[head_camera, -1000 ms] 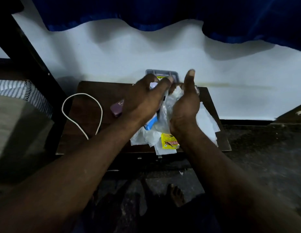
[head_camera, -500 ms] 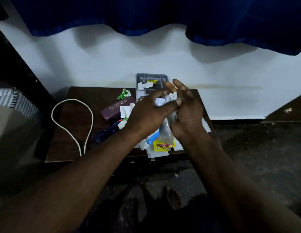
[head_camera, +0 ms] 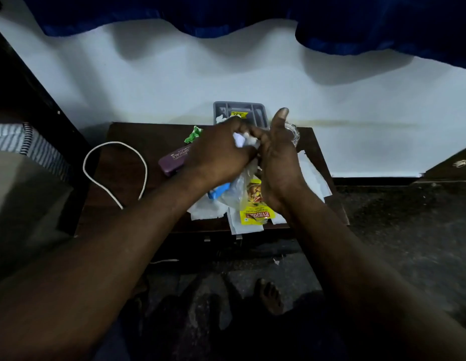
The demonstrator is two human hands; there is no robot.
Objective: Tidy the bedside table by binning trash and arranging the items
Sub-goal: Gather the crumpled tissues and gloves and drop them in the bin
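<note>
Both hands meet above the dark wooden bedside table (head_camera: 127, 142). My left hand (head_camera: 221, 149) grips crumpled white paper (head_camera: 242, 140) and pushes it against my right hand (head_camera: 278, 157). The right hand holds a clear plastic bag (head_camera: 235, 188) that hangs down from it; its thumb points up. Under the hands lie white tissues (head_camera: 312, 178), a yellow spice sachet (head_camera: 255, 212) and a blue item (head_camera: 218, 191). A purple spectacle case (head_camera: 174, 160) and a green wrapper (head_camera: 194, 134) sit left of the hands.
A grey compartment tray (head_camera: 239, 110) leans at the wall behind the hands, with a glass bowl (head_camera: 294, 134) to its right. A white cable (head_camera: 114, 170) loops over the table's left part. A bed edge (head_camera: 21, 142) stands at the left. My bare foot (head_camera: 269, 298) is on the floor.
The hands stayed together over the table while the left hand kept working paper into the bag. The right thumb has lifted upright and the sachet shows more.
</note>
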